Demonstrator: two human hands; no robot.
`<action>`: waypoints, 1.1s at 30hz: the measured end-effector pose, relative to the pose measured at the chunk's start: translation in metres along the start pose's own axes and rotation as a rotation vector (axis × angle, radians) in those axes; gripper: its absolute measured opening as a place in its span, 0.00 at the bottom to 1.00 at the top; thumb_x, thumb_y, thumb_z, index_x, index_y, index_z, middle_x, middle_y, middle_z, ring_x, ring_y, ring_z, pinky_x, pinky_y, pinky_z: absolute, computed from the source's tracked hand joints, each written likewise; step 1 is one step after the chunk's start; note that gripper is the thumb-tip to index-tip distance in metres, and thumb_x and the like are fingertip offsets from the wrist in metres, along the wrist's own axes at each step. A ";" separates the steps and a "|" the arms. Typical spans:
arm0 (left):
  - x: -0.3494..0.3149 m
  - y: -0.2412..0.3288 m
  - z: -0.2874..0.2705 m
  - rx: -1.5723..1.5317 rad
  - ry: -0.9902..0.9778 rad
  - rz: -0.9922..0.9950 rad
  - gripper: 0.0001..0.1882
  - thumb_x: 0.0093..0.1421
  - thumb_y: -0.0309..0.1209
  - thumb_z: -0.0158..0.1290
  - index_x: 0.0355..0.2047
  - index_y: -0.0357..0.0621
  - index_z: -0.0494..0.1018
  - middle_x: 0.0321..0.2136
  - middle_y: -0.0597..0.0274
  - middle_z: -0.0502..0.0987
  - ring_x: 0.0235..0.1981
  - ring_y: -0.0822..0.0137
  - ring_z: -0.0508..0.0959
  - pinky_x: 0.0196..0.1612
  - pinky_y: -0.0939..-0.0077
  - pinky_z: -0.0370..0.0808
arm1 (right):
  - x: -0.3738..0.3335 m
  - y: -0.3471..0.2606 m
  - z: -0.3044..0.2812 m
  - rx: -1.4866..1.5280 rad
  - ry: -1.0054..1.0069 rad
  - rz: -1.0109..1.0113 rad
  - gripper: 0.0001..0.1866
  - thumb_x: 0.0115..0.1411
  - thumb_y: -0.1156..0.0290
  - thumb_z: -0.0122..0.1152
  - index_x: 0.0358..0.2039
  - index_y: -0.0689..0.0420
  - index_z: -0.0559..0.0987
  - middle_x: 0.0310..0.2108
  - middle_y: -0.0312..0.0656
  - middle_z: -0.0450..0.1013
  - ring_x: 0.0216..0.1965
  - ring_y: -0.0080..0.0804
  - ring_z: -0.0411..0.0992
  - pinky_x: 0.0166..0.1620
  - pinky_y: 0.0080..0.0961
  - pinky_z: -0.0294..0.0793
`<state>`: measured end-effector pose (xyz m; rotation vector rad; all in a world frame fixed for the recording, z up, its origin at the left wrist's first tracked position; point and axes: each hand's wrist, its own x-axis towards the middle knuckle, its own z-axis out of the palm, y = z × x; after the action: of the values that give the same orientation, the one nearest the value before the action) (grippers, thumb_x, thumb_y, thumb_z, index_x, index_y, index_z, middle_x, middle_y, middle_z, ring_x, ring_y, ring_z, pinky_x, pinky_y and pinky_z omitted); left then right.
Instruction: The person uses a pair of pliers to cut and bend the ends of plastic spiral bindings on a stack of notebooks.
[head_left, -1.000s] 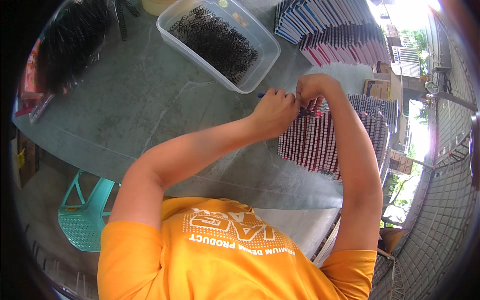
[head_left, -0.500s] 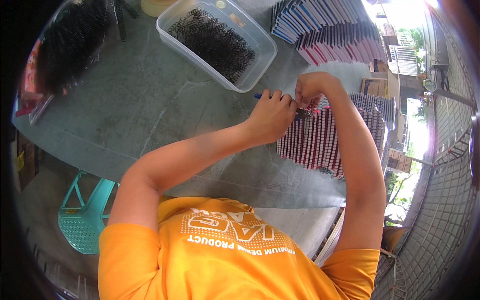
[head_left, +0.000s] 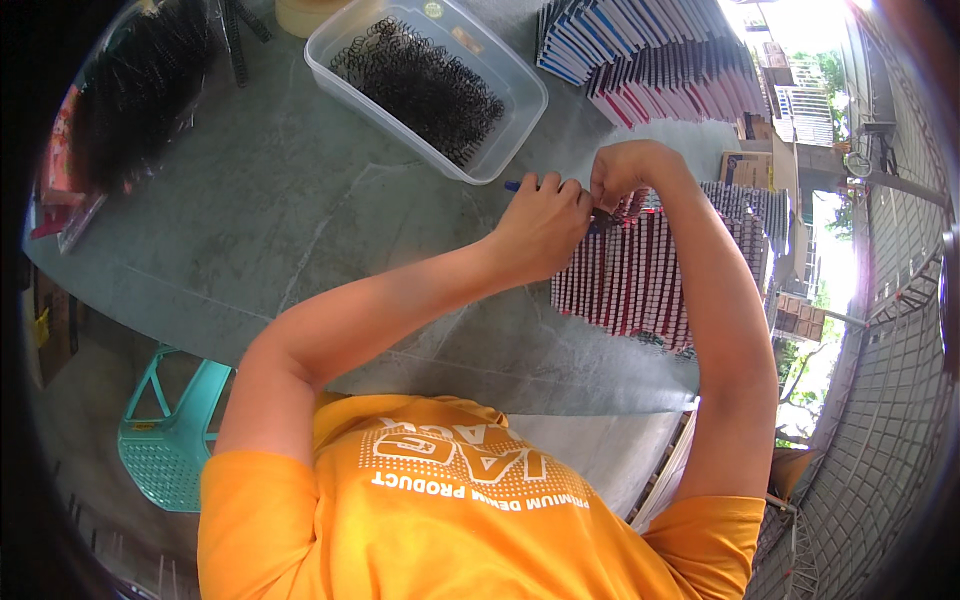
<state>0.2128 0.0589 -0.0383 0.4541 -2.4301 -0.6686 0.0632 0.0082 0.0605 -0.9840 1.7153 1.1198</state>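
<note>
Blue-handled tool (head_left: 513,186): I see it clamped in the person's left hand (head_left: 545,222), one end poking out past the fingers, the dark tip at the far-left corner of the near notebook stack.
Right hand (head_left: 625,172): bent down over that same corner, fingers drawn together beside the tip; from my feed I cannot tell whether they pinch anything.
Near notebook stack (head_left: 620,282): on the right of the desk (head_left: 230,215), its rows of bound edges facing up, red showing between them.
Far notebooks: blue-covered ones (head_left: 625,40) at far right, pink-edged ones (head_left: 675,88) just nearer.
Clear plastic box (head_left: 517,92): far middle, holding loose black coils (head_left: 415,90).
Clear bag of black spirals (head_left: 140,95): far left.
Turquoise stool (head_left: 163,440): near left, beside the desk.
</note>
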 end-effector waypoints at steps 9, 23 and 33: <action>0.003 -0.005 0.002 0.071 0.037 0.030 0.18 0.43 0.32 0.55 0.37 0.41 0.70 0.32 0.61 0.71 0.36 0.61 0.70 0.38 0.64 0.63 | 0.002 0.007 -0.002 0.044 -0.003 -0.024 0.11 0.44 0.78 0.62 0.31 0.62 0.79 0.29 0.40 0.76 0.35 0.31 0.75 0.35 0.29 0.78; 0.009 0.002 0.007 -0.034 -0.110 -0.013 0.10 0.49 0.28 0.49 0.34 0.42 0.70 0.30 0.60 0.72 0.35 0.59 0.73 0.37 0.64 0.67 | -0.002 0.008 -0.003 0.025 -0.003 -0.003 0.12 0.44 0.78 0.62 0.32 0.59 0.80 0.31 0.38 0.77 0.33 0.27 0.75 0.36 0.26 0.76; 0.007 -0.002 -0.004 0.008 0.018 0.000 0.17 0.43 0.31 0.56 0.34 0.42 0.69 0.31 0.58 0.72 0.35 0.59 0.73 0.38 0.66 0.67 | -0.004 0.008 -0.002 0.119 0.032 0.009 0.11 0.43 0.80 0.60 0.31 0.62 0.79 0.29 0.42 0.76 0.33 0.31 0.75 0.36 0.30 0.77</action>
<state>0.2100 0.0528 -0.0340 0.4618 -2.4168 -0.6529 0.0563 0.0094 0.0671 -0.9253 1.7921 1.0008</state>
